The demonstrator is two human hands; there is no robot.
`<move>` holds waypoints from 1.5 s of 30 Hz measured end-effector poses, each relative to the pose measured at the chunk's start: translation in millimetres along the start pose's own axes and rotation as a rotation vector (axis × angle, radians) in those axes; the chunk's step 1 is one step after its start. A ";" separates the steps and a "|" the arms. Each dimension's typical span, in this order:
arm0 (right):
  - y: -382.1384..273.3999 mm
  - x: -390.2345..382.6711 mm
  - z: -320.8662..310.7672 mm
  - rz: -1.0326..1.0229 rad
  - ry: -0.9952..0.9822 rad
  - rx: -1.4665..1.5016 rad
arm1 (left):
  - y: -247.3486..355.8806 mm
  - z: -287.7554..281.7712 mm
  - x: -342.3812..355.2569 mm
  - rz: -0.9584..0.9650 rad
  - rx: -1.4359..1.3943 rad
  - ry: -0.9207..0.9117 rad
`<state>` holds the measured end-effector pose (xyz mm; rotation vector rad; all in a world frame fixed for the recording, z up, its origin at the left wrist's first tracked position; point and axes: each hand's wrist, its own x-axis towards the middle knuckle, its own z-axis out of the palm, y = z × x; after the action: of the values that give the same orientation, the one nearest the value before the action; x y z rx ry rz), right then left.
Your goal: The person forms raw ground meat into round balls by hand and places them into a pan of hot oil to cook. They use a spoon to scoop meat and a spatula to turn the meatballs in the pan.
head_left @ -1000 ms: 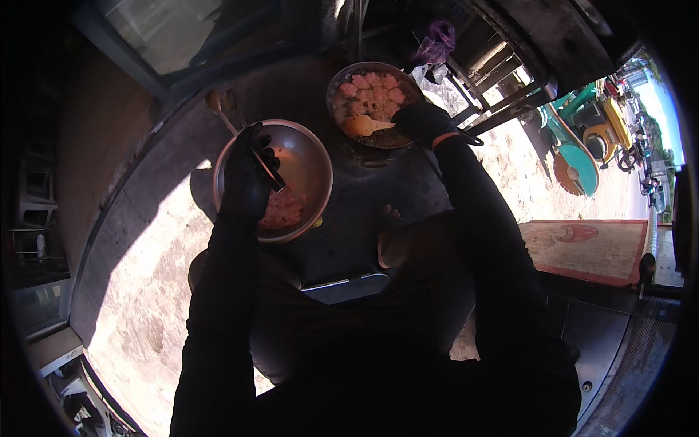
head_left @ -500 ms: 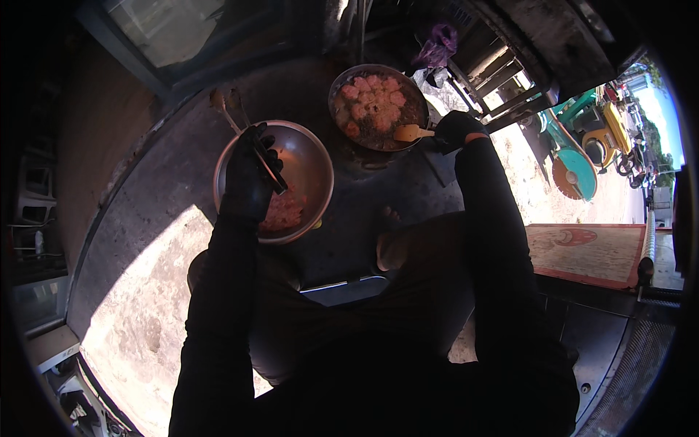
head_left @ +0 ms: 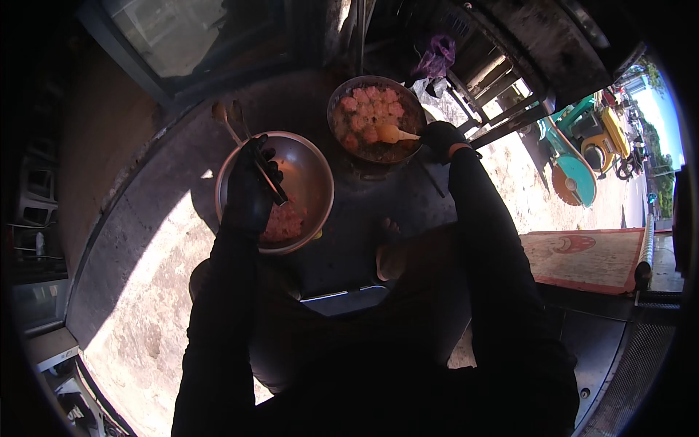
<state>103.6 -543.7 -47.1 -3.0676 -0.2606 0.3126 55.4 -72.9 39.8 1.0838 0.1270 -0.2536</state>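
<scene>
My left hand (head_left: 251,186), in a black glove, is closed over the left side of a wide metal bowl (head_left: 314,164). It grips a pair of long spoon-like utensils (head_left: 231,124); their rounded ends point away past the rim and their dark ends reach over the bowl. Pink minced mixture (head_left: 284,222) lies in the near part of the bowl. My right hand (head_left: 441,140), also dark-gloved, is closed round the handle of a tan spatula (head_left: 393,134). Its blade is among clustered pinkish lumps (head_left: 373,105) in bubbling oil, inside a round dark pan (head_left: 333,91).
The pan stands on a stove-like base (head_left: 371,171) on dark ground. Purple plastic (head_left: 438,57) hangs beyond it, beside a slatted wooden rack (head_left: 502,84). A glazed cabinet (head_left: 175,36) is at the far left. A red-edged panel (head_left: 582,258) lies at right, with parked motorbikes (head_left: 604,142) farther off.
My right hand has moved slightly left, bringing the spatula blade further into the pan among the lumps. My left hand stays over the bowl; the view has shifted a little.
</scene>
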 end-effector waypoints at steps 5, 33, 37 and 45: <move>-17.9 -14.4 -39.8 0.108 0.078 0.115 | -3.7 -1.5 -1.2 0.063 0.086 -0.045; -99.2 -4.5 -68.1 0.128 0.226 -0.404 | -1.9 -5.6 -3.6 0.102 0.204 -0.045; -101.7 -11.5 -73.5 0.127 0.270 -0.319 | -1.7 -4.7 -2.8 0.089 0.171 -0.045; -69.1 -2.0 -52.2 0.212 0.092 -0.095 | -1.8 -6.4 -1.9 -0.006 0.099 -0.026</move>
<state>101.2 -477.5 8.8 -3.1970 0.0562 0.1704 53.2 -67.8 35.8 1.1777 0.0954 -0.2822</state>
